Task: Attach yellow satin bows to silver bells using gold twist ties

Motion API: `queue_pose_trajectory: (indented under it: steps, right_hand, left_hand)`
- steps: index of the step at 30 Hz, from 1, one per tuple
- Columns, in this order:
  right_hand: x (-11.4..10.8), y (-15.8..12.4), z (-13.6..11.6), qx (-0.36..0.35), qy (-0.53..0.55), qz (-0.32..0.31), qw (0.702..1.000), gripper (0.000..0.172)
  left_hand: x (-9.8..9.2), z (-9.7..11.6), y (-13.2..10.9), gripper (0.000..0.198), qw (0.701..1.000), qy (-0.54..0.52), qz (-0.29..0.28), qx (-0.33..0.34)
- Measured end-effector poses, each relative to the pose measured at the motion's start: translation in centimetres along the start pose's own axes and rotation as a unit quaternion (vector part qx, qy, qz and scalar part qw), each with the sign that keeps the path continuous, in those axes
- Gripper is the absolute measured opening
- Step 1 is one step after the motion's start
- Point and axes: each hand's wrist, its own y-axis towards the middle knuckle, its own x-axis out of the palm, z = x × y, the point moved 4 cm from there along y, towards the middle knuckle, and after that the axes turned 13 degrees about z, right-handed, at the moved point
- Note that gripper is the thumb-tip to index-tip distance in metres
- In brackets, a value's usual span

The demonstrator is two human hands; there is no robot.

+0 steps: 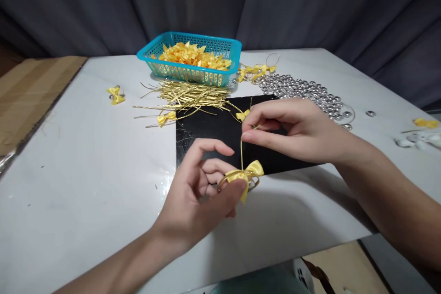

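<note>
My left hand (201, 188) pinches a small yellow ribbon bow (245, 176) between thumb and fingers, just above the table's near edge. A thin gold wire tie (241, 152) rises straight up from the bow. My right hand (296, 131) pinches the wire's upper end with thumb and forefinger, over a black mat (213, 126). Another yellow bow (243, 115) lies on the mat just beyond my right fingers.
A teal basket (193, 72) of yellow bows stands at the back. A heap of gold wire ties (188, 95) lies in front of it. Silver bells (303, 91) spread to the right. Loose bows (116, 95) lie left and far right (425, 122). Cardboard (27, 92) covers the left.
</note>
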Motion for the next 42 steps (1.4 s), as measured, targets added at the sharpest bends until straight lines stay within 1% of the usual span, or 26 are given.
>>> queue_pose_trajectory:
  steps: [6, 11, 19, 23, 25, 30, 35, 40, 42]
  right_hand:
    - [-0.5, -0.2, -1.3, -0.028, 0.009, 0.010, 1.000, 0.016]
    - [-0.5, -0.3, -2.0, -0.038, 0.009, 0.003, 0.999, 0.016]
    - [0.0, -0.3, -1.5, -0.037, 0.015, -0.011, 0.999, 0.017]
    - [0.1, -0.3, -1.1, -0.034, 0.023, -0.011, 0.999, 0.019]
    - [0.1, -0.4, -1.1, -0.032, 0.027, -0.009, 0.999, 0.019]
    - [-0.1, -0.5, -1.5, -0.028, 0.027, -0.006, 0.999, 0.018]
    - [-0.3, -0.6, -1.8, -0.027, 0.010, -0.001, 1.000, 0.017]
    - [-0.7, -0.6, -1.5, -0.054, 0.001, 0.016, 0.998, 0.022]
    - [-0.7, -0.6, -1.3, -0.055, -0.002, 0.019, 0.998, 0.023]
  left_hand:
    - [0.0, -0.1, 0.4, 0.016, 0.998, 0.044, -0.044, 0.030]
    - [-0.2, -0.5, 0.5, 0.020, 0.994, 0.055, -0.080, 0.047]
    - [-0.1, -0.5, 0.2, 0.033, 0.990, 0.065, -0.095, 0.082]
    - [0.0, -0.6, 0.2, 0.025, 0.984, 0.077, -0.130, 0.091]
    - [-0.1, -0.6, 0.2, 0.021, 0.983, 0.082, -0.136, 0.087]
    - [-0.1, -0.5, 0.1, 0.022, 0.984, 0.090, -0.131, 0.075]
    - [-0.1, -1.0, 0.7, 0.017, 0.992, 0.102, -0.073, 0.031]
    - [-0.4, -1.7, 1.8, 0.018, 0.993, 0.105, -0.057, -0.015]
    - [-0.6, -1.6, 2.1, 0.015, 0.994, 0.102, -0.048, -0.016]
